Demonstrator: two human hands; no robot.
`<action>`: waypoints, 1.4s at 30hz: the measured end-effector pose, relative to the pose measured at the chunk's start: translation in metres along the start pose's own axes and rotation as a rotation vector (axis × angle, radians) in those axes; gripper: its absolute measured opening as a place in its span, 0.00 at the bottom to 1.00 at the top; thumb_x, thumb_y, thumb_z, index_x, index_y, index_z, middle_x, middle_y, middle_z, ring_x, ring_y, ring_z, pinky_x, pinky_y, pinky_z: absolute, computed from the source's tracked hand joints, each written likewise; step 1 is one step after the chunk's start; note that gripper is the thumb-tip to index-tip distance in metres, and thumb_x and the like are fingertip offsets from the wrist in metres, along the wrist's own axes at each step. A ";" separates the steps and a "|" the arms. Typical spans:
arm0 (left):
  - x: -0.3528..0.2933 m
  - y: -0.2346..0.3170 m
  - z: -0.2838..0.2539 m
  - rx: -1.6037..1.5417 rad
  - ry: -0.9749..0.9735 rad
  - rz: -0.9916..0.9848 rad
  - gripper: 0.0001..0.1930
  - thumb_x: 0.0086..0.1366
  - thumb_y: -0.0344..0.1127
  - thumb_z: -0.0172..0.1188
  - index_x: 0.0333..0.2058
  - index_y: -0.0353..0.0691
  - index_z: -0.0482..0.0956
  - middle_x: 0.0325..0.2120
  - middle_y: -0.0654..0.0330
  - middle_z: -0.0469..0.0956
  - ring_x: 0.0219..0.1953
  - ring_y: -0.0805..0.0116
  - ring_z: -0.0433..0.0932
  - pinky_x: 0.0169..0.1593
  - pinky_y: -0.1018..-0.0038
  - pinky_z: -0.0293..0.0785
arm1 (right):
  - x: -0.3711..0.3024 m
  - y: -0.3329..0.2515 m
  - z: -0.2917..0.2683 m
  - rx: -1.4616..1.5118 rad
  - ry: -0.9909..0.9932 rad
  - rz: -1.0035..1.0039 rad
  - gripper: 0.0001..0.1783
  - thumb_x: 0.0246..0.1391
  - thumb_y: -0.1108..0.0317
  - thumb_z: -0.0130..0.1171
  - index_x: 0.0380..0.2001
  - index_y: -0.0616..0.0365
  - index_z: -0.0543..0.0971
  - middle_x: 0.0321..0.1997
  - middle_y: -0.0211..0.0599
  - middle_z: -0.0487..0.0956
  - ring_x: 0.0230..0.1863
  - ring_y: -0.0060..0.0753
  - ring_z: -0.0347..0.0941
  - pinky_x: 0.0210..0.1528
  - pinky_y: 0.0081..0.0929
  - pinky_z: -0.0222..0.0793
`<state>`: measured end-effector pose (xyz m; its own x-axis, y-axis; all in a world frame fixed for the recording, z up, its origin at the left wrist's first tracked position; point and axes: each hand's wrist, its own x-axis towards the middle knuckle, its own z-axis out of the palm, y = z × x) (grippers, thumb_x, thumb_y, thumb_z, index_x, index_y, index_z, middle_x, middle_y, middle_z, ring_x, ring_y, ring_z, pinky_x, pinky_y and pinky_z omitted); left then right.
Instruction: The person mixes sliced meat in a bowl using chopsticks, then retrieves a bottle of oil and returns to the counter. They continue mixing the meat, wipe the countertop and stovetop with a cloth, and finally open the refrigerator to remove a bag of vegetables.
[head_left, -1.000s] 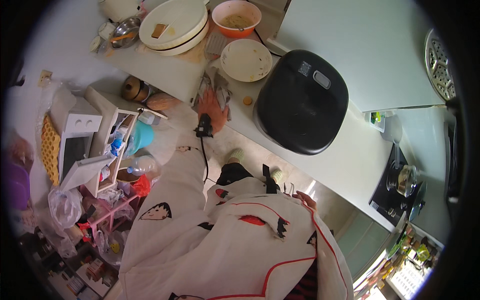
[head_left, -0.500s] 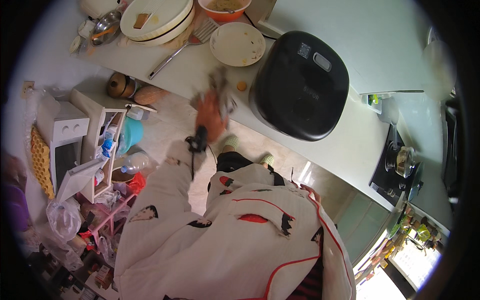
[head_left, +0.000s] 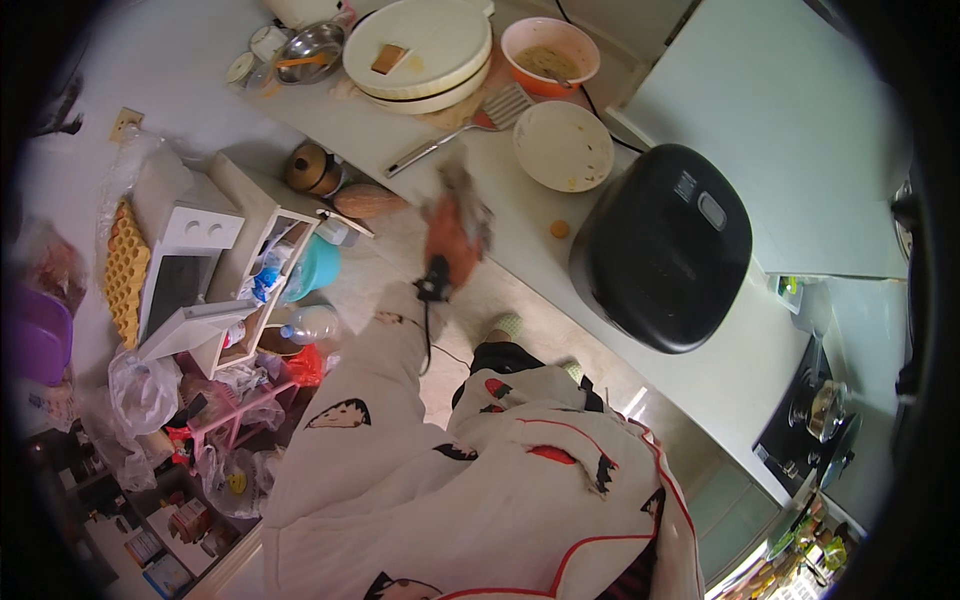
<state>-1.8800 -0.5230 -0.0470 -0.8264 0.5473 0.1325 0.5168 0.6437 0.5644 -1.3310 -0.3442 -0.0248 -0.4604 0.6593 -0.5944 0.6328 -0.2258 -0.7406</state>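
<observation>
My left hand [head_left: 450,238] reaches out from a white patterned sleeve [head_left: 370,400] with a black cord at the wrist. It hovers over the near edge of the white counter [head_left: 520,250], blurred by motion. It seems closed on a small grey thing [head_left: 465,192] that sticks up past the fingers; the blur hides what it is. A cream bowl [head_left: 563,147] and a metal spatula [head_left: 460,130] lie just beyond the hand. A small orange bit [head_left: 559,229] sits on the counter to its right. My right hand is out of view.
A black rice cooker [head_left: 660,250] stands right of the hand. Farther back are an orange bowl [head_left: 550,55], a big cream pan [head_left: 420,45] and a steel bowl [head_left: 310,50]. On the left are a white shelf [head_left: 255,260], an egg tray [head_left: 125,265], bags and a bottle [head_left: 310,325]. A stove [head_left: 825,410] sits far right.
The view has swung, so the counter's things sit lower and further right in the picture. My left hand stays blurred by the counter's edge with the grey thing, shifted slightly right.
</observation>
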 end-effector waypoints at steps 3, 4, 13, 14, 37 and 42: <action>-0.041 0.023 -0.006 -0.043 -0.194 0.303 0.42 0.55 0.32 0.65 0.67 0.28 0.57 0.67 0.39 0.60 0.69 0.39 0.58 0.72 0.57 0.55 | 0.010 -0.015 0.010 -0.044 -0.039 -0.036 0.22 0.66 0.61 0.61 0.55 0.67 0.78 0.47 0.46 0.85 0.46 0.30 0.81 0.51 0.27 0.76; -0.054 0.028 -0.012 -0.143 -0.147 0.294 0.41 0.56 0.31 0.65 0.67 0.29 0.58 0.67 0.39 0.61 0.69 0.39 0.59 0.72 0.58 0.56 | 0.011 -0.028 0.008 0.016 -0.071 -0.067 0.21 0.66 0.62 0.60 0.54 0.67 0.78 0.46 0.46 0.85 0.46 0.30 0.81 0.51 0.27 0.76; 0.075 -0.115 -0.116 -0.114 0.707 -0.162 0.36 0.69 0.44 0.60 0.64 0.20 0.60 0.63 0.33 0.64 0.64 0.40 0.64 0.68 0.57 0.58 | 0.014 -0.088 0.031 0.051 -0.055 0.080 0.20 0.67 0.64 0.60 0.55 0.67 0.78 0.43 0.43 0.86 0.42 0.28 0.80 0.48 0.25 0.76; 0.103 -0.133 -0.120 -0.107 0.677 -0.162 0.37 0.69 0.48 0.59 0.63 0.19 0.61 0.62 0.32 0.63 0.65 0.38 0.63 0.69 0.54 0.57 | 0.013 -0.088 0.033 0.027 -0.070 0.047 0.20 0.67 0.63 0.60 0.55 0.67 0.79 0.43 0.42 0.86 0.42 0.27 0.80 0.48 0.25 0.76; 0.209 -0.229 -0.074 0.929 -0.074 -0.015 0.39 0.67 0.64 0.51 0.66 0.40 0.66 0.67 0.43 0.62 0.66 0.39 0.61 0.69 0.42 0.50 | -0.038 -0.090 0.032 0.008 0.112 0.142 0.17 0.66 0.63 0.60 0.52 0.65 0.81 0.39 0.34 0.85 0.38 0.23 0.78 0.43 0.23 0.74; 0.188 -0.218 -0.049 0.642 0.427 -0.404 0.39 0.64 0.64 0.54 0.60 0.35 0.71 0.66 0.34 0.55 0.63 0.31 0.62 0.64 0.39 0.58 | -0.060 -0.054 0.036 0.186 0.202 0.307 0.20 0.68 0.59 0.58 0.51 0.66 0.82 0.41 0.34 0.84 0.39 0.22 0.77 0.43 0.20 0.73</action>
<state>-2.1588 -0.5866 -0.1055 -0.9203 0.0469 0.3884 0.0855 0.9929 0.0827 -1.3594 -0.3972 0.0396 -0.1242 0.6643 -0.7371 0.5902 -0.5477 -0.5931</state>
